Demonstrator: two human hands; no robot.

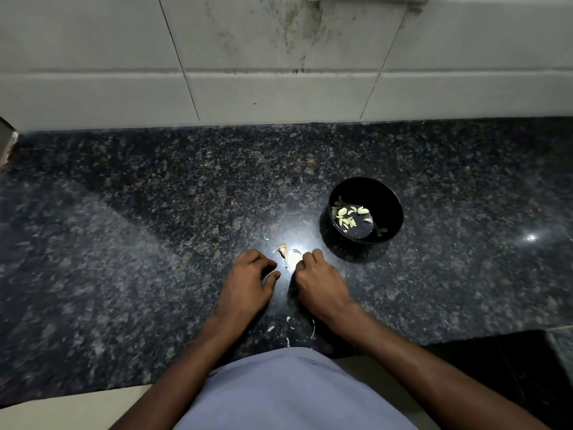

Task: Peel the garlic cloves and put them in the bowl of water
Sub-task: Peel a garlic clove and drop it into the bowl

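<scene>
Both hands rest on the dark granite counter (124, 243) near its front edge, with a small stem-like scrap of garlic (284, 254) lying between them under a bright glare. The left hand (248, 283) has its fingers curled down against the stone; I cannot tell whether it holds anything. The right hand (319, 283) is curled too, its fingertips tucked under, and whether it hides a clove is not visible. The black bowl (387, 197) sits just beyond the right hand, with pale peeled cloves (348, 216) lying in its water. A clove looks light, firm and slick once bare, so I would pinch it by its ends; the papery skins (312, 332) near the edge look flimsy.
</scene>
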